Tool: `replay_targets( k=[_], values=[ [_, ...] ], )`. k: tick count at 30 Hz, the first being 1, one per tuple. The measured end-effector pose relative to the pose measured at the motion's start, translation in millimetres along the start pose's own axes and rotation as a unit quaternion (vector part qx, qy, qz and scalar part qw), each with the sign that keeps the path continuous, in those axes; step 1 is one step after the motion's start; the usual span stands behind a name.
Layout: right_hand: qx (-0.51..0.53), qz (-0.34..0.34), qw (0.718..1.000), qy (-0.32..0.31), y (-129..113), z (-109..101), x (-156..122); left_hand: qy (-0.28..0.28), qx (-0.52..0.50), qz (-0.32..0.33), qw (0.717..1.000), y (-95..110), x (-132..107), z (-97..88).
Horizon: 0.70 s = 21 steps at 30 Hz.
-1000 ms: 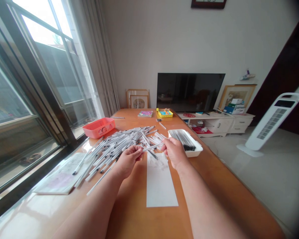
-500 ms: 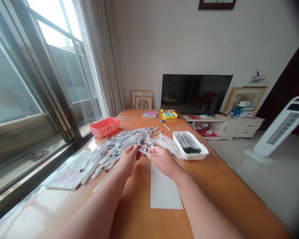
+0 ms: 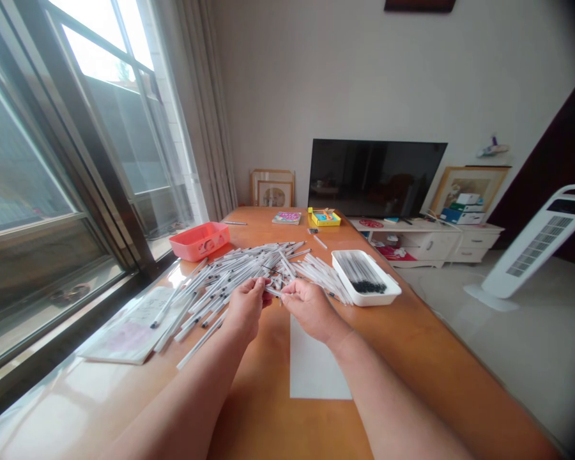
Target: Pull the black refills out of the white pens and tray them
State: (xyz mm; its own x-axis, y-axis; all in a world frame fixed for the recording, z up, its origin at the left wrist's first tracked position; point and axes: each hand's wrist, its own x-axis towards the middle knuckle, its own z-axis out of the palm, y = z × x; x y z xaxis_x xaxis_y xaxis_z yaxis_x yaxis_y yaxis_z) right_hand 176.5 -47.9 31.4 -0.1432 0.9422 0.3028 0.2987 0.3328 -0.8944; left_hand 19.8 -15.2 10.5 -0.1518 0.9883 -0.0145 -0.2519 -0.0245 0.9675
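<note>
My left hand (image 3: 247,306) and my right hand (image 3: 312,308) meet above the front of the pile, both with fingers pinched. Between them lies a slim whitish pen (image 3: 273,292), gripped by one hand at each end; the fingers cover most of it. Behind and to the left spreads a loose pile of white pens (image 3: 239,267), several with black ends. A group of clear white pen tubes (image 3: 322,276) lies right of the pile. Beside these stands a white box (image 3: 374,299) holding pens lined up with black ends toward me.
A white paper sheet (image 3: 316,374) lies under my right wrist. A pink basket (image 3: 199,243) stands back left, with a booklet (image 3: 124,332) nearer me. Far back on the wooden table (image 3: 263,233) are a small book (image 3: 286,218) and a yellow box (image 3: 326,220).
The view has shifted slightly. Both hands stay nearly in place on the pen, with my right fingers slightly closer to the left ones.
</note>
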Motion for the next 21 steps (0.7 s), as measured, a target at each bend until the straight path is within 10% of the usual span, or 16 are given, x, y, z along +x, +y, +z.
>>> replay_targets(
  k=[21],
  values=[
    [0.055, 0.117, 0.992, -0.017, 3.4, -24.9, 0.7, 0.038, -0.07, 0.011, 0.997, -5.1, 20.0, -8.8]
  ],
)
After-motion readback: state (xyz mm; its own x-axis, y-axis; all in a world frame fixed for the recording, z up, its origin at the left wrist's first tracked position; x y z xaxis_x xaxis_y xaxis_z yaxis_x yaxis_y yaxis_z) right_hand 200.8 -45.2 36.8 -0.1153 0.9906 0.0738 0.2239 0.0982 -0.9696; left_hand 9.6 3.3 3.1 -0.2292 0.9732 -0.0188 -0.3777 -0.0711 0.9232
